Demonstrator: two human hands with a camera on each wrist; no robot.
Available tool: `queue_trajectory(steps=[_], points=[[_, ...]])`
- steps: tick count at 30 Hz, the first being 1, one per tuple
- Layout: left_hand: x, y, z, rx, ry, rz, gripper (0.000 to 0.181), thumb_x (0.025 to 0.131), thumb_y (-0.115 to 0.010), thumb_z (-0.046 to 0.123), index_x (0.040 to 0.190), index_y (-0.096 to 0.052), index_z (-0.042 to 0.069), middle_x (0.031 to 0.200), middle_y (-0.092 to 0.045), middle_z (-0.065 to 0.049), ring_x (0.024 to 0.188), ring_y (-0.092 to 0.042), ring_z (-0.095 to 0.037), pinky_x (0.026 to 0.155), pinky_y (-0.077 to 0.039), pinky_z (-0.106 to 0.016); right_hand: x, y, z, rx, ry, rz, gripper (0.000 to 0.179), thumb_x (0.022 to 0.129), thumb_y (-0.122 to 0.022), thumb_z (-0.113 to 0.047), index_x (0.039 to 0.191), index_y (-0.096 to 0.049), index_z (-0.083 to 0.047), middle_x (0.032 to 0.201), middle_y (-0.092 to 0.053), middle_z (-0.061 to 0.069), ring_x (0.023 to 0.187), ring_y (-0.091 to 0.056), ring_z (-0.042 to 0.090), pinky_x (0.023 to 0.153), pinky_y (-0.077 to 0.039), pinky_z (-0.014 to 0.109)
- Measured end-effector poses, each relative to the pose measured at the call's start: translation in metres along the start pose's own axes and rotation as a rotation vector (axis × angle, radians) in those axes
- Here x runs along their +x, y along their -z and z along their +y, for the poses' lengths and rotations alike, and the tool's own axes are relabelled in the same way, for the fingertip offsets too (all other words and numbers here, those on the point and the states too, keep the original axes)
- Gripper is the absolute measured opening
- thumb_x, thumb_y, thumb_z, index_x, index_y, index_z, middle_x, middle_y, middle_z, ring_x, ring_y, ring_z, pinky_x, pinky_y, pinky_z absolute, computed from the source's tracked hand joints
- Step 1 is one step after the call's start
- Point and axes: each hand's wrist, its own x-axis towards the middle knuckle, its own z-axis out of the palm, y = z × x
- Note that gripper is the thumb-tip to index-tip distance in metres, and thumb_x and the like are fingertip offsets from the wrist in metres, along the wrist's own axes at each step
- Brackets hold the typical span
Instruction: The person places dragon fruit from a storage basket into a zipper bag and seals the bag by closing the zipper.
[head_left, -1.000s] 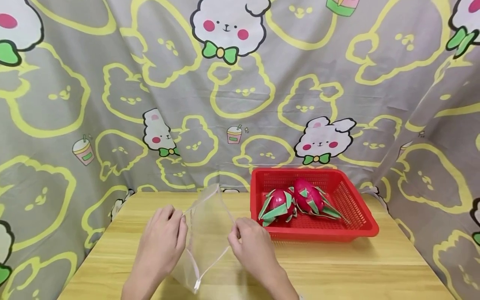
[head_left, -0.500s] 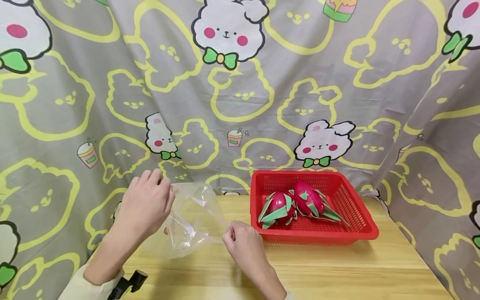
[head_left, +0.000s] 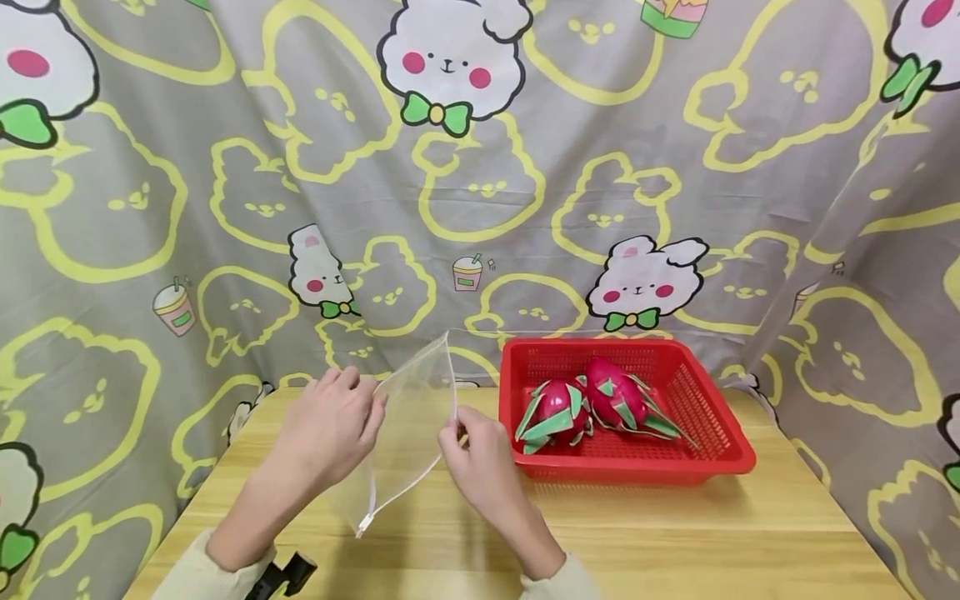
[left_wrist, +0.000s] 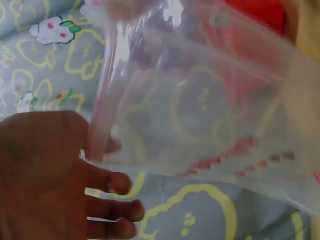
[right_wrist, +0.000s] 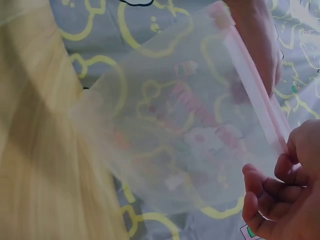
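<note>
Between my two hands hangs a clear zip bag (head_left: 411,417), its mouth spread apart, with a small white slider (head_left: 364,523) at the lower corner. My left hand (head_left: 330,429) pinches the left lip between thumb and forefinger; the other fingers stretch out loosely in the left wrist view. On the opposite lip, my right hand (head_left: 480,454) pinches the zip edge with thumb and curled forefinger. Red marks show through the film of the bag (right_wrist: 170,115) in the right wrist view. Nothing shows inside it.
Right of the bag, a red plastic basket (head_left: 630,468) stands on the wooden table (head_left: 675,542). Two pink dragon fruits, one in front (head_left: 558,404) and one behind (head_left: 611,390), lie in it. A patterned curtain (head_left: 480,208) rises behind the table.
My left hand swung up and left, pulling the bag sideways, then came back down and right. The bag's mouth is upright again, its top corner higher than before. The basket and fruits stayed put.
</note>
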Motion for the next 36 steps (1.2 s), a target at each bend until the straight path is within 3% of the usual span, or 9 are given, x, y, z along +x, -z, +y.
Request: queue_trajectory(steps=[3, 5, 9, 12, 17, 22, 26, 30, 36], points=[[-0.002, -0.007, -0.001, -0.033, 0.014, -0.094, 0.025, 0.097, -0.061, 0.025, 0.079, -0.064, 0.008, 0.085, -0.061, -0.01, 0.085, -0.061, -0.034, 0.075, -0.053, -0.048, 0.01, 0.001, -0.002, 0.029, -0.028, -0.004, 0.027, 0.088, -0.058, -0.003, 0.067, -0.051, -0.019, 0.062, -0.051, -0.012, 0.057, -0.051, 0.003, 0.049, -0.041, 0.019], [-0.002, -0.012, -0.002, -0.065, 0.028, -0.122, 0.023, 0.094, -0.061, 0.019, 0.073, -0.061, 0.009, 0.082, -0.061, -0.009, 0.084, -0.062, -0.033, 0.077, -0.053, -0.049, 0.013, 0.002, -0.001, 0.005, -0.033, 0.005, 0.028, 0.087, -0.058, -0.005, 0.065, -0.049, -0.019, 0.06, -0.049, -0.013, 0.056, -0.048, 0.002, 0.049, -0.039, 0.019], [0.001, -0.01, -0.009, -0.094, 0.078, -0.082, 0.016, 0.088, -0.057, 0.006, 0.073, -0.062, 0.006, 0.08, -0.06, -0.012, 0.082, -0.06, -0.035, 0.078, -0.052, -0.051, 0.015, 0.009, 0.004, -0.068, -0.037, 0.016, 0.03, 0.083, -0.058, -0.006, 0.06, -0.045, -0.02, 0.055, -0.04, -0.014, 0.053, -0.039, 0.003, 0.049, -0.031, 0.02], [0.003, 0.003, -0.019, -0.065, 0.122, -0.052, 0.016, 0.089, -0.056, 0.008, 0.078, -0.066, 0.003, 0.086, -0.063, -0.017, 0.085, -0.06, -0.04, 0.077, -0.052, -0.056, 0.015, 0.016, 0.011, -0.112, -0.053, 0.0, 0.03, 0.079, -0.058, -0.005, 0.058, -0.043, -0.02, 0.052, -0.032, -0.014, 0.051, -0.032, 0.003, 0.048, -0.027, 0.021], [0.004, 0.022, -0.033, -0.015, 0.173, -0.028, 0.023, 0.09, -0.052, 0.009, 0.068, -0.057, 0.006, 0.081, -0.057, -0.016, 0.078, -0.056, -0.041, 0.073, -0.05, -0.059, 0.014, 0.023, 0.02, -0.163, -0.073, -0.017, 0.03, 0.077, -0.058, -0.004, 0.057, -0.043, -0.019, 0.052, -0.029, -0.013, 0.051, -0.03, 0.004, 0.047, -0.026, 0.021], [0.004, 0.022, -0.03, 0.008, 0.137, -0.046, 0.021, 0.094, -0.053, 0.013, 0.074, -0.057, 0.006, 0.081, -0.057, -0.015, 0.078, -0.055, -0.039, 0.072, -0.049, -0.058, 0.014, 0.025, 0.017, -0.163, -0.04, -0.039, 0.031, 0.083, -0.058, -0.005, 0.059, -0.044, -0.019, 0.053, -0.033, -0.012, 0.05, -0.032, 0.004, 0.046, -0.027, 0.021], [0.003, 0.014, -0.023, 0.043, 0.088, -0.042, 0.024, 0.099, -0.051, 0.018, 0.079, -0.058, 0.006, 0.082, -0.057, -0.013, 0.084, -0.056, -0.039, 0.072, -0.047, -0.055, 0.014, 0.022, 0.014, -0.269, 0.073, -0.043, 0.029, 0.089, -0.059, -0.008, 0.065, -0.048, -0.019, 0.059, -0.043, -0.01, 0.055, -0.041, 0.007, 0.05, -0.035, 0.023], [0.001, 0.005, -0.02, 0.07, 0.006, 0.029, 0.027, 0.101, -0.048, 0.019, 0.078, -0.059, 0.009, 0.076, -0.051, -0.007, 0.081, -0.057, -0.035, 0.066, -0.045, -0.047, 0.014, 0.02, 0.015, -0.405, 0.182, 0.001, 0.021, 0.091, -0.06, -0.012, 0.071, -0.055, -0.017, 0.07, -0.055, -0.006, 0.066, -0.05, 0.013, 0.063, -0.039, 0.028], [-0.001, -0.004, -0.023, 0.094, -0.085, 0.152, 0.033, 0.101, -0.047, 0.02, 0.069, -0.052, 0.013, 0.073, -0.043, -0.004, 0.071, -0.05, -0.029, 0.063, -0.04, -0.04, 0.015, 0.02, 0.023, -0.519, 0.264, 0.048, 0.017, 0.094, -0.055, -0.016, 0.077, -0.056, -0.013, 0.076, -0.058, -0.001, 0.071, -0.051, 0.017, 0.07, -0.037, 0.034]])
